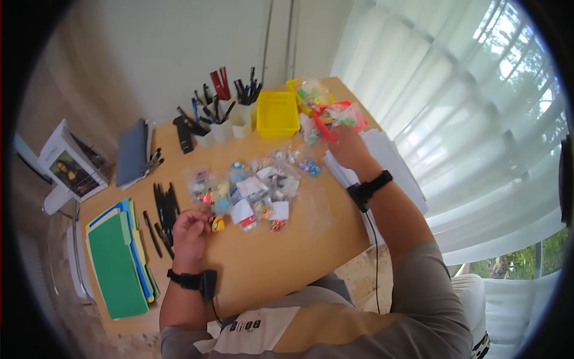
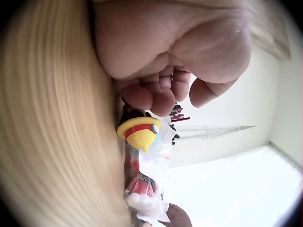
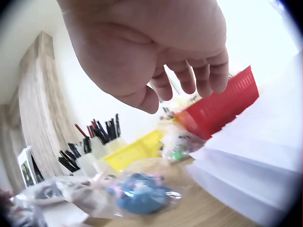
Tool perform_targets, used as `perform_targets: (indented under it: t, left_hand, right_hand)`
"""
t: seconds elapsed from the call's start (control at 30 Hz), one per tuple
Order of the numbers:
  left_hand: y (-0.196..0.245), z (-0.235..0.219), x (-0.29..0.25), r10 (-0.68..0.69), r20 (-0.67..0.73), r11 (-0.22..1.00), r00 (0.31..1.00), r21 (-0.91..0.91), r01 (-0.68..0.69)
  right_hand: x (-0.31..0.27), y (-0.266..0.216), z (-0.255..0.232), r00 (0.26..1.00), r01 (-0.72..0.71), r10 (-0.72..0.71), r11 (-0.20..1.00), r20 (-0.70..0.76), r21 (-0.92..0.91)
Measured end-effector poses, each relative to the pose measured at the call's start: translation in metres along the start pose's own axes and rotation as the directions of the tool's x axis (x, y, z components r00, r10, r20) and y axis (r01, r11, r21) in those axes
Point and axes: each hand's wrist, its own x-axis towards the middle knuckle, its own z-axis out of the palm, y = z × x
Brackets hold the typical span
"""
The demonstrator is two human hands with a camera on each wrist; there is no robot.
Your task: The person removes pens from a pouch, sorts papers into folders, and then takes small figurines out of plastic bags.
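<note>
My left hand (image 1: 190, 233) rests on the table at the near left, its fingers loosely bent and the thumb apart from them. Right at its fingertips lies a small toy figure (image 1: 217, 224); the left wrist view shows its yellow hat (image 2: 141, 135) with a red band. On the far right, my right hand (image 1: 348, 146) reaches out over white papers toward a red plastic basket (image 3: 227, 104). Its fingers hang loosely bent and overlap the basket's rim in the right wrist view. Small bagged toys (image 1: 278, 182) lie heaped between the hands.
Behind the heap stand a yellow basket (image 1: 278, 113) and white holders (image 1: 224, 130) full of pens. Folders (image 1: 116, 263), loose black pens (image 1: 166, 206) and a standing photo calendar (image 1: 72, 164) are on the left. White papers (image 1: 388, 161) cover the right edge, beside a curtain.
</note>
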Motion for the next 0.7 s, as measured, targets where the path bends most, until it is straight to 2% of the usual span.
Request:
perform_targets:
  t: [0.07,0.1,0.17,0.2,0.27,0.43,0.5,0.57,0.6,0.67,0.7]
  left_hand:
    - [0.002,0.001,0.001,0.014,-0.027,1.0,1.0,0.022,-0.013]
    - [0.001,0.0,0.004,0.012,-0.019,1.0,1.0,-0.004,-0.012]
    - [-0.001,-0.003,0.007,0.014,-0.01,0.998,1.0,-0.057,-0.014]
    - [-0.002,-0.004,0.008,0.014,-0.008,0.996,1.0,-0.086,-0.015]
    - [0.0,-0.004,0.009,-0.007,-0.024,0.999,1.0,-0.052,0.006]
    - [0.002,0.001,0.009,-0.019,-0.03,0.996,0.999,-0.084,0.017]
    - [-0.003,-0.003,0.013,-0.003,-0.02,0.996,1.0,-0.085,0.001]
    - [-0.001,-0.003,0.01,0.017,-0.029,0.995,0.999,-0.093,-0.019]
    - [0.001,-0.001,0.009,-0.008,-0.023,0.995,1.0,-0.095,0.006]
    - [0.006,0.005,0.006,-0.018,-0.032,0.994,0.999,-0.109,0.014]
    - [0.008,0.007,0.005,-0.038,-0.05,0.995,0.998,-0.093,0.033]
  right_hand:
    - [-0.026,-0.023,-0.013,0.975,0.082,-0.062,0.993,-0.213,0.087]
    - [-0.042,-0.037,-0.018,0.975,0.097,-0.071,0.989,-0.211,0.115]
    - [-0.085,-0.065,-0.025,0.993,0.111,-0.118,0.957,0.008,0.269]
    - [-0.101,-0.077,-0.025,0.992,0.123,-0.128,0.949,-0.001,0.289]
    - [-0.132,-0.096,-0.023,0.928,0.254,-0.322,0.914,0.185,0.316]
    - [-0.179,-0.132,0.0,0.893,0.326,-0.398,0.894,0.211,0.307]
    - [-0.176,-0.137,0.018,0.877,0.352,-0.428,0.882,0.219,0.312]
    - [-0.167,-0.137,0.036,0.84,0.349,-0.469,0.852,0.273,0.391]
    - [-0.165,-0.138,0.043,0.822,0.371,-0.493,0.843,0.285,0.389]
    - [-0.162,-0.146,0.05,0.891,0.331,-0.405,0.888,0.202,0.32]
    - [-0.16,-0.15,0.05,0.882,0.346,-0.421,0.884,0.213,0.314]
